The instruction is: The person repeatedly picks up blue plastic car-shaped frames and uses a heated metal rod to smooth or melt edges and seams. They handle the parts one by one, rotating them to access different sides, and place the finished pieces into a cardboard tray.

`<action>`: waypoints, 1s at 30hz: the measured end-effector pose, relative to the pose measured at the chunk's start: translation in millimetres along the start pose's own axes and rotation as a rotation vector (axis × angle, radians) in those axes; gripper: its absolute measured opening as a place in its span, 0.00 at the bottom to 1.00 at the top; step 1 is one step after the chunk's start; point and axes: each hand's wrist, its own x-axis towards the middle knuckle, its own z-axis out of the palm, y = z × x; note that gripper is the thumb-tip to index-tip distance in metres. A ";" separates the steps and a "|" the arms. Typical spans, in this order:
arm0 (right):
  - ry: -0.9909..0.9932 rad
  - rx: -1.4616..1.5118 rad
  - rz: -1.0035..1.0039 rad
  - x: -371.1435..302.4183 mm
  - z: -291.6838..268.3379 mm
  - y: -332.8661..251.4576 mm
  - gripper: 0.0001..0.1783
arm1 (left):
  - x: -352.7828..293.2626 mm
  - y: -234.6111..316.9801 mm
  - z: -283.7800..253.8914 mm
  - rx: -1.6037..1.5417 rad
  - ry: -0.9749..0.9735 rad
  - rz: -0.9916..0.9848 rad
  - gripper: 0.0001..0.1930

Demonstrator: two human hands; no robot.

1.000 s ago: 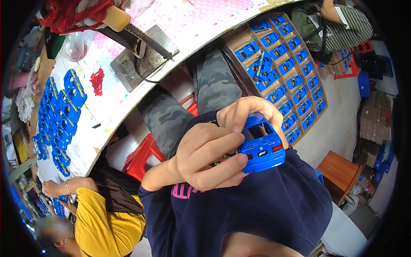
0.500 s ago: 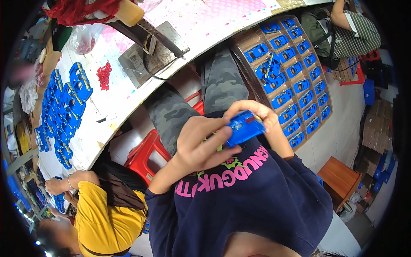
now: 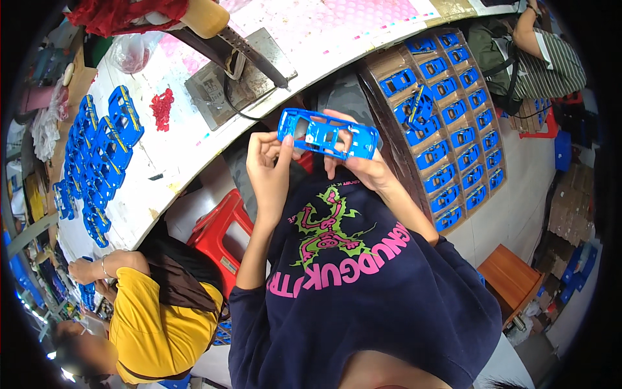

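A blue plastic toy car body (image 3: 315, 134) with cut-out windows is held level over my lap, its underside or open side not clearly told. My left hand (image 3: 271, 159) pinches its left end between thumb and fingers. At the right end my right hand (image 3: 359, 159) grips it, with fingers showing through and behind the window openings. On the white table to the left lies a heap of similar blue car bodies (image 3: 103, 155), some with yellow stripes. Small red plastic parts (image 3: 162, 109) form a pile beside them.
A cardboard tray (image 3: 433, 185) with rows of blue car bodies stands at my right. A machine arm on a metal base plate (image 3: 210, 97) sits on the table (image 3: 172, 152). Red stools (image 3: 223, 240) and a co-worker in a yellow shirt (image 3: 162, 324) are at left.
Both hands have lifted the car body up and away from my chest, toward the table edge. It has been turned and now lies lengthwise between them.
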 end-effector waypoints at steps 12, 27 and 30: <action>0.259 -0.608 -0.117 33.4 14.3 -25.5 0.29 | 21.0 14.9 12.9 -0.069 -0.009 -0.024 0.11; 0.144 -1.191 -0.606 52.6 28.0 -52.4 0.32 | 29.7 25.2 23.3 -0.433 -0.074 -0.038 0.24; 0.150 -1.214 -0.630 54.0 30.2 -54.4 0.31 | 29.9 28.3 24.3 -0.451 -0.076 -0.041 0.25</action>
